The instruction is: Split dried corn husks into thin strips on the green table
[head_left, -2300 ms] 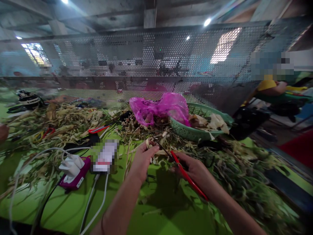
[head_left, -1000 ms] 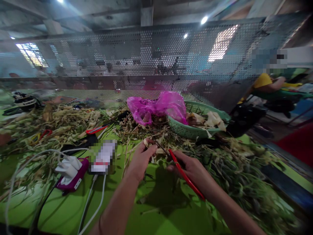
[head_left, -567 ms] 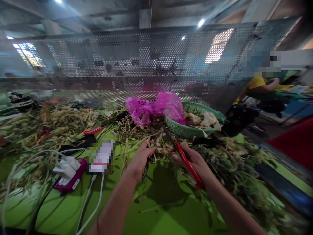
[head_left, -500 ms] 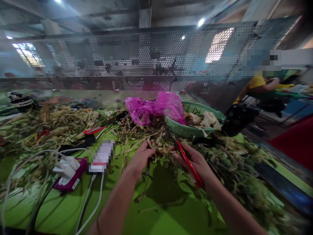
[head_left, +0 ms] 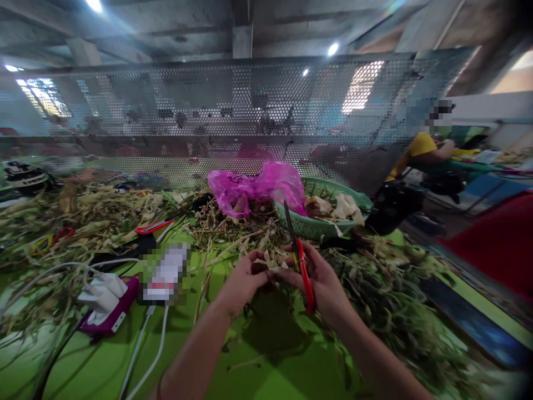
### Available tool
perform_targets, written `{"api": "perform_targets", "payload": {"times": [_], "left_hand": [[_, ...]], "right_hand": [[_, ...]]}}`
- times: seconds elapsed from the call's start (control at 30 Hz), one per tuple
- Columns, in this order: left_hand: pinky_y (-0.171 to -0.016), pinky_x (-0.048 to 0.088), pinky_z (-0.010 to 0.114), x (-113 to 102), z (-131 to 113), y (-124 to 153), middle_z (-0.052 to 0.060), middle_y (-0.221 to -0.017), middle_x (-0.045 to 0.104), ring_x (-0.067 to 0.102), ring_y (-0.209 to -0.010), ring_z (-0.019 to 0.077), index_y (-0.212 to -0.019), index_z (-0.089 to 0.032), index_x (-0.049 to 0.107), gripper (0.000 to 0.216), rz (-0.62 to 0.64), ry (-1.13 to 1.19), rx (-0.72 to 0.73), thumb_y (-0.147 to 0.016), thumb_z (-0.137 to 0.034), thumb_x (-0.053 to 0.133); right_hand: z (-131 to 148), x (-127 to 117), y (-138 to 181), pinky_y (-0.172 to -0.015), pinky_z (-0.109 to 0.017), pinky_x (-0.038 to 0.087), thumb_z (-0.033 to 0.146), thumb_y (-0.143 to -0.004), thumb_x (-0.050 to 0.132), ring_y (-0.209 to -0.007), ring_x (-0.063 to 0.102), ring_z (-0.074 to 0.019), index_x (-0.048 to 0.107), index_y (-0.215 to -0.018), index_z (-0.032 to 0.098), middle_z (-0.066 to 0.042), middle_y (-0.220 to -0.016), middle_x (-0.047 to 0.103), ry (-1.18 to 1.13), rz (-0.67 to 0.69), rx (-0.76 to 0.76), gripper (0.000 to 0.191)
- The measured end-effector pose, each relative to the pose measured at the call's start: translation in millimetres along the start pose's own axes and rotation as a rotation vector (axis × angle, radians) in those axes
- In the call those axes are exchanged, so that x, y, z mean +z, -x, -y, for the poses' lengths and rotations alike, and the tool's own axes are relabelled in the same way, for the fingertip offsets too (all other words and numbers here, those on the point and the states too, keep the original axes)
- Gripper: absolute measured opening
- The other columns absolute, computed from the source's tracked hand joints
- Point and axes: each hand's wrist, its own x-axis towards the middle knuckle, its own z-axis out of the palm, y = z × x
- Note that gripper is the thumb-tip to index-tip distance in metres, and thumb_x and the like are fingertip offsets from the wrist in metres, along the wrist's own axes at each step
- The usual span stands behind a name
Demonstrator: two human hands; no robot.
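Red-handled scissors (head_left: pixel 307 280) rest in my right hand (head_left: pixel 327 286), blades pointing up and away from me. That hand's thumb and forefinger reach left toward my left hand (head_left: pixel 242 283). My left hand's fingers are curled and pinch a small pale dried plant piece (head_left: pixel 270 260), partly hidden by the fingertips. Both hands hover close together over the green tabletop (head_left: pixel 287 372). Just beyond them lies a heap of dry stalks (head_left: pixel 233 230). A crumpled pink plastic bag (head_left: pixel 258 186) lies on that heap and over the rim of a green basket (head_left: pixel 310 226).
Withered greenish plants (head_left: pixel 387 294) are piled at right, and more dried plants (head_left: pixel 104 208) at left. A phone (head_left: pixel 166 272), a purple power strip (head_left: pixel 119 316) with white plugs and cables, and a red cutter (head_left: pixel 154 226) lie left. Behind stands a perforated metal screen (head_left: pixel 200 116). A person in yellow (head_left: pixel 420 147) sits at right.
My hands have drawn closer together, fingertips now nearly meeting. The scissors have turned more upright and show more clearly. The view has shifted slightly right and up.
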Motion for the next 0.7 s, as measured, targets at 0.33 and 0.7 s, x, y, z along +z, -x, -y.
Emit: {"api": "perform_targets", "payload": {"times": [0.33,0.7], "left_hand": [[-0.068,0.046,0.025,2.0,5.5,0.1,0.0,-0.084,0.059,0.055,-0.071,0.0112,-0.093,-0.018,0.054,0.037,-0.005,-0.017,0.042,-0.067,-0.03,0.077],[-0.075,0.042,0.027,-1.6,8.1,-5.2,0.002,-0.079,0.065,0.057,-0.076,0.0151,-0.084,-0.015,0.063,0.031,-0.032,-0.119,0.112,-0.062,-0.03,0.079]], "right_hand": [[-2.9,0.0,1.7,-0.061,-0.022,0.051,0.032,-0.057,0.085,-0.069,0.061,-0.014,0.058,-0.1,0.022,0.001,-0.083,0.063,-0.068,-0.013,0.069,0.051],[-3.0,5.3,6.6,-0.03,-0.016,0.039,0.033,-0.054,0.086,-0.041,0.048,-0.0055,0.054,-0.1,0.025,0.006,-0.076,0.056,-0.149,-0.094,0.137,0.056]]}}
